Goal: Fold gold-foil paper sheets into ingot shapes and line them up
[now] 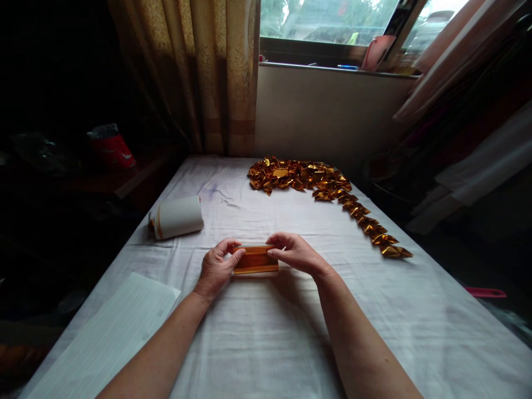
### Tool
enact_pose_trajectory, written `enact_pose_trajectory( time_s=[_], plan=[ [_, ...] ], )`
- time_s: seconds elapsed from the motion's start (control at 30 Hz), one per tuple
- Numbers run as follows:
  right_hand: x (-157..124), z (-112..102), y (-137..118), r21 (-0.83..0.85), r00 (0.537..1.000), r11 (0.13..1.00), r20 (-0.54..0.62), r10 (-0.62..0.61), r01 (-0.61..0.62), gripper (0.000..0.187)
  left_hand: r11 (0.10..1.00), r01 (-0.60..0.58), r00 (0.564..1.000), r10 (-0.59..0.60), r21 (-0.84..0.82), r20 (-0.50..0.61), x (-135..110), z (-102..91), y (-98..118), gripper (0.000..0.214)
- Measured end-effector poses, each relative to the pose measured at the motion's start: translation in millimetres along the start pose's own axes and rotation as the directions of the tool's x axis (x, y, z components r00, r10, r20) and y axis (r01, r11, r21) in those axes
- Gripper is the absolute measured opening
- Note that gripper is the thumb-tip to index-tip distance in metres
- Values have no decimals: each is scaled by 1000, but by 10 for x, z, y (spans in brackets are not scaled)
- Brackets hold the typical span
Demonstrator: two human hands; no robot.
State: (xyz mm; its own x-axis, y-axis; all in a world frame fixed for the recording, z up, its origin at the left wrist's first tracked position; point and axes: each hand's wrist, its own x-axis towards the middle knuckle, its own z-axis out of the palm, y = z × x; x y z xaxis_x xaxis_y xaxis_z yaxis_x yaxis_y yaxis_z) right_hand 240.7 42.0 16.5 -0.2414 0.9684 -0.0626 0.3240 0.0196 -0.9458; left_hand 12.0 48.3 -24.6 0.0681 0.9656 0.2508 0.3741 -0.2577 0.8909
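A shiny gold foil paper [255, 260], folded into a small rectangle with creases along its long edges, is held between my hands above the white cloth. My left hand [218, 265] pinches its left end, thumb on the near face and fingers behind. At the upper right corner, my right hand [297, 252] grips it the same way, with thumb and fingertips closed on the edge. Beyond my hands, many folded gold foil pieces [286, 176] lie heaped at the far edge, and a line of them [372, 228] runs down the right side.
A white roll or wrapped bundle [178, 217] with gold showing at its end lies to the left. Nearer sits a pale lined sheet [112, 332]. The white-clothed surface [394, 321] ends at a curtain [211, 83] and a wall below the window. A red container [111, 148] stands off left.
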Motion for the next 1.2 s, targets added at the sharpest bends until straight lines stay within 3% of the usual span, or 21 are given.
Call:
enact_pose_trajectory(
  time_s=[0.63, 0.8, 0.97, 1.2],
  plan=[
    [8, 6, -15, 15, 1000, 1000, -5, 23, -23, 14, 999, -9, 1000, 9, 41, 2, -6, -10, 30, 25],
    [-4, -13, -42, -87, 1000, 996, 2, -2, 2, 16, 999, -13, 1000, 12, 43, 5, -9, -11, 51, 26],
    [6, -39, -12, -226, 1000, 974, -26, 14, -20, 30, 999, -32, 999, 32, 44, 2, -16, -1, 53, 23],
    [14, -38, 32, -175, 999, 983, -7, 49, -50, 23, 997, -52, 999, 52, 62, -5, -14, -14, 81, 23]
  ],
)
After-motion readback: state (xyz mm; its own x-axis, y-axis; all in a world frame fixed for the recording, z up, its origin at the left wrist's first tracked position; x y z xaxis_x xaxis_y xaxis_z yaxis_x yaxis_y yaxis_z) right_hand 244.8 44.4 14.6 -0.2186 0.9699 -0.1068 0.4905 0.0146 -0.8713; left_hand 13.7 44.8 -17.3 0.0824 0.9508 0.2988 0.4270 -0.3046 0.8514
